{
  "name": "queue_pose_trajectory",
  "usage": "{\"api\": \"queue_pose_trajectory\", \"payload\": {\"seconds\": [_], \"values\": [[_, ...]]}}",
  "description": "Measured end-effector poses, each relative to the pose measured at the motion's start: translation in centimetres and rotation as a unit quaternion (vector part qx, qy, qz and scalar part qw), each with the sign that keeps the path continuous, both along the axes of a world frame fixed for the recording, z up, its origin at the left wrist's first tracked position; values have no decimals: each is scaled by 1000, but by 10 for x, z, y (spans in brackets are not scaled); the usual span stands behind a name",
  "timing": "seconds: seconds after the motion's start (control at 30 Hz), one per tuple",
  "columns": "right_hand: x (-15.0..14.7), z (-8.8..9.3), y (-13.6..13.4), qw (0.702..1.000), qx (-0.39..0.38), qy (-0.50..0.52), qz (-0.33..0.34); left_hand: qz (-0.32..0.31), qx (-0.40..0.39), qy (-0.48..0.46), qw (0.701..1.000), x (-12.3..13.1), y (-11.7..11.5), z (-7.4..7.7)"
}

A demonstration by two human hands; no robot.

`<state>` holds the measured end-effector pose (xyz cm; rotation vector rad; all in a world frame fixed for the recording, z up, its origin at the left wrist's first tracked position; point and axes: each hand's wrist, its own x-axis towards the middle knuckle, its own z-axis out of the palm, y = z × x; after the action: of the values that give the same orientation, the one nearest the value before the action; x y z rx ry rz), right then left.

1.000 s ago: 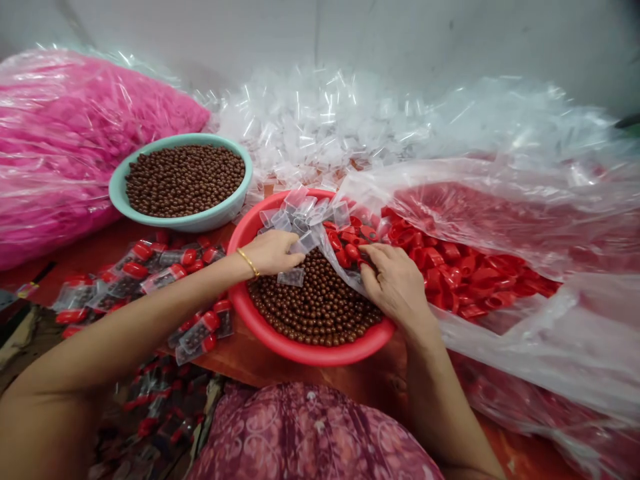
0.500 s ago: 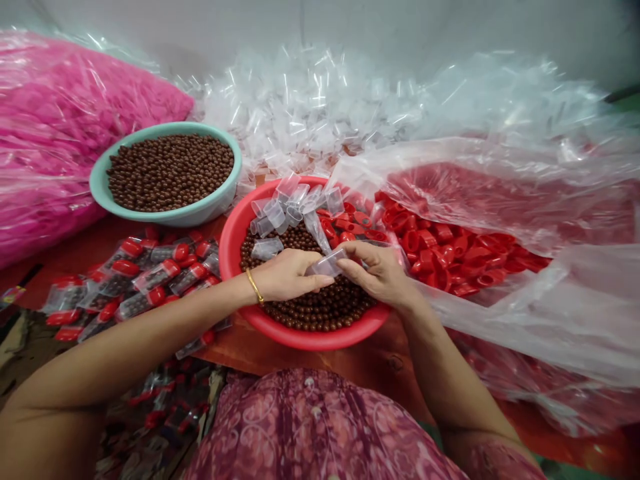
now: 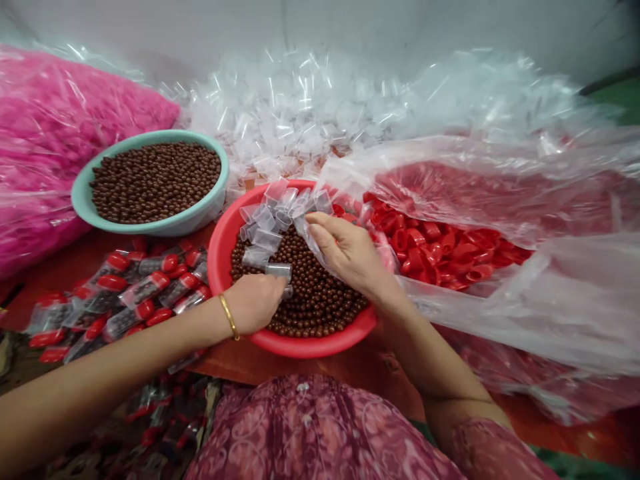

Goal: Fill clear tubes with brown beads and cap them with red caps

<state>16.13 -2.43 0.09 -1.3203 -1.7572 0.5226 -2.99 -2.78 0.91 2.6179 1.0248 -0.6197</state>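
A red basin (image 3: 320,345) holds small brown balls (image 3: 320,293), with clear plastic tubes (image 3: 267,217) heaped at its back left. Over the basin's left side, my left hand (image 3: 257,300), with a gold bangle on the wrist, is closed on a clear tube (image 3: 279,270); a second tube end shows just below it. My right hand (image 3: 345,250) pinches the edge of a clear plastic bag (image 3: 313,240) above the balls. Red caps (image 3: 435,250) lie in the bag's opening to the right.
A pale green basin (image 3: 150,227) of brown balls stands at the back left, beside a pink-filled bag (image 3: 65,133). Filled tubes with red caps (image 3: 145,287) lie at the left. Clear tubes (image 3: 300,107) are piled along the back; more capped tubes lie below the table's edge.
My hands have separated: the left moved left and down among the tubes, the right moved left and up onto the bag's edge. The view has shifted slightly.
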Motion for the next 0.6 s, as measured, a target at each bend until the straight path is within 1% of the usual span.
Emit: {"api": "queue_pose_trajectory", "payload": {"seconds": [0.07,0.13,0.17,0.23,0.33,0.43,0.5,0.53,0.57,0.6], "values": [[15,-1,-9,996,27,21,-81,-4,30,11,999,9,-2,-7],[34,-4,-18,982,27,78,-167,-18,25,5,1000,20,-1,-12],[43,-6,-22,974,19,109,-197,-27,13,-2,1000,26,1,-16],[54,-12,-29,962,1,158,-225,-33,-18,-22,999,39,5,-23],[55,-24,-33,955,4,170,-242,16,-52,-75,996,53,13,-33],[51,-33,-33,958,18,102,-266,62,-56,-119,989,56,23,-40],[51,-33,-31,963,19,-1,-267,86,-78,-157,981,52,28,-42],[52,-31,-30,962,15,-70,-263,108,-103,-195,969,49,30,-42],[52,-27,-28,956,6,-144,-257,133,-137,-242,951,46,32,-42],[52,-23,-25,944,-5,-217,-248,159,-176,-295,926,43,33,-41]]}}
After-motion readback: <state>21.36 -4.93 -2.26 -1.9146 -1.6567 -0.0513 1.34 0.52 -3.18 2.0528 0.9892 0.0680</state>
